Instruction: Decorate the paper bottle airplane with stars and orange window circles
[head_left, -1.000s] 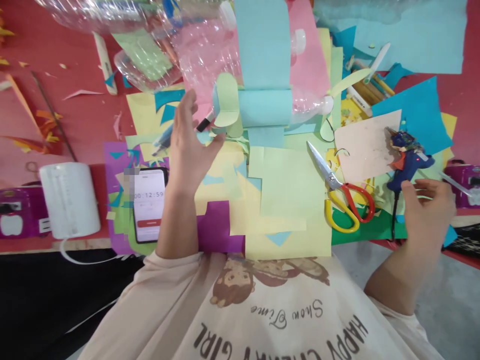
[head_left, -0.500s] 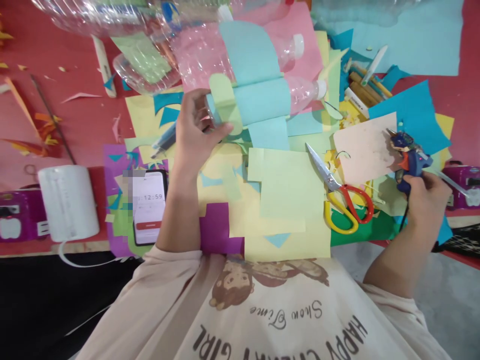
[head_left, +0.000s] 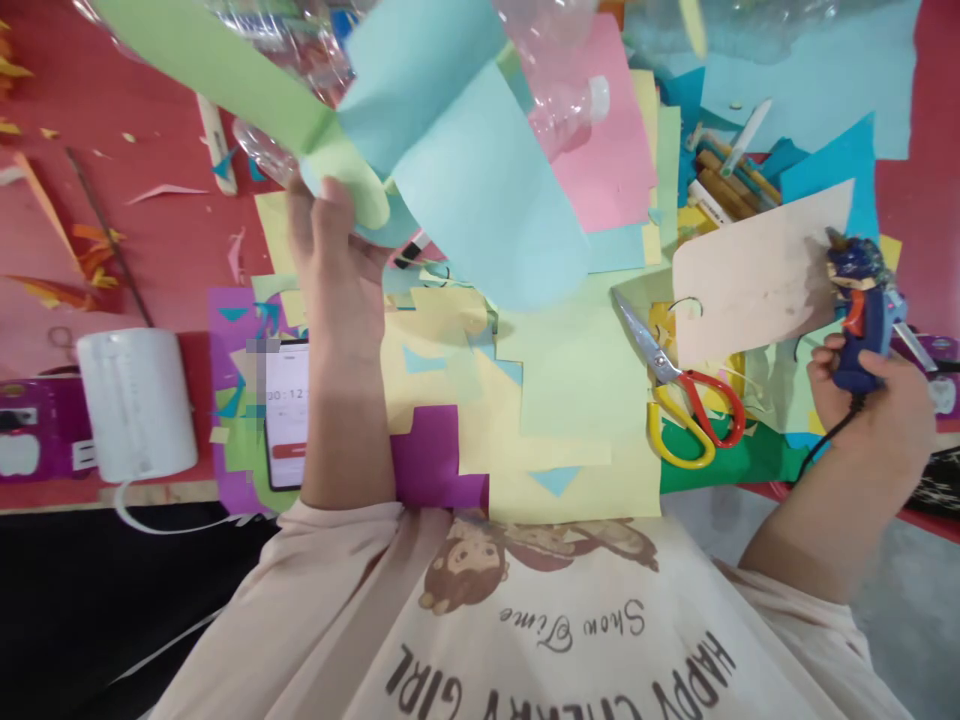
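My left hand (head_left: 341,225) is closed on the end of a plastic bottle wrapped in light blue paper (head_left: 480,190), raised towards the camera. Light green paper strips (head_left: 349,180) cross that end, and wide blue flaps stick out from it. The rest of the bottle is mostly hidden behind the paper. Off to the right, my right hand (head_left: 874,385) grips a dark blue glue gun (head_left: 859,320) by its handle, cord trailing below. Its nozzle is over the right edge of a pale pink card (head_left: 757,275). Scissors (head_left: 667,375) with red and yellow handles lie left of the card.
Another clear bottle (head_left: 566,115) lies on pink paper at the back. Cut paper sheets (head_left: 585,370) cover the middle of the red table (head_left: 172,260). At left are a phone (head_left: 286,415) and a white box-shaped device (head_left: 137,405) with a cable. Pens and sticks (head_left: 727,175) lie back right.
My left hand has lifted the paper-wrapped bottle off the table and tilted it, moving left. My right hand has shifted right with the glue gun, and the card's right end has moved up and right.
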